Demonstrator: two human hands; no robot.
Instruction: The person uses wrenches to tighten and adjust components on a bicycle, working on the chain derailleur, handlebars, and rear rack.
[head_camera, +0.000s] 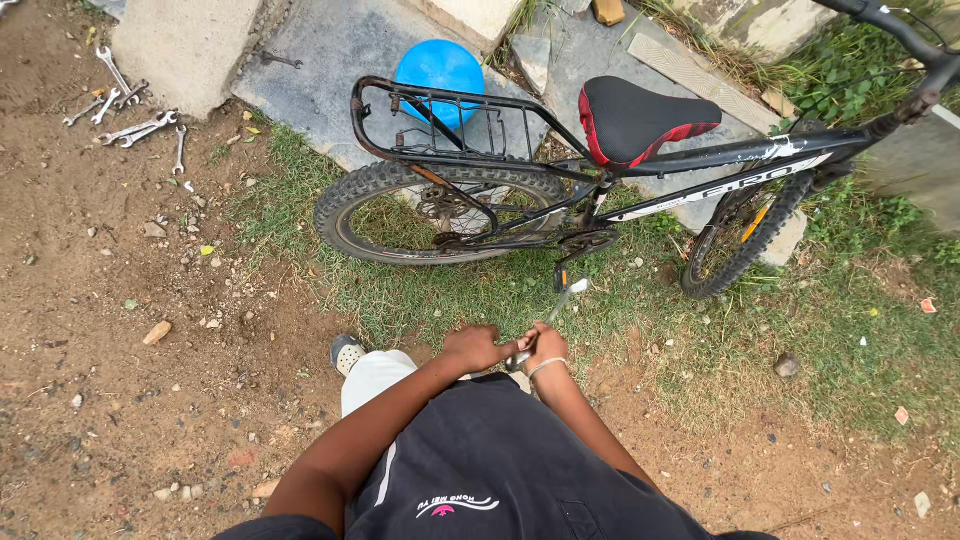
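Item: our left hand (478, 347) and right hand (541, 345) both closed on a metal tool (548, 318), probably a wrench, just below the bicycle (560, 190) pedal (561, 276). Pedal work unfinished; spare wrenches (130, 110) untouched.

At the bottom centre of the frame, the left hand (478, 347) and the right hand (545, 345) both close around a long metal wrench (548, 320) that points up toward the pedal (561, 275) of a black bicycle (600, 190) lying across the middle. About 8 spanners (130, 110) lie on the dirt in the upper left, and a blue ball (440, 68) rests behind the rear rack (440, 125) at the top.
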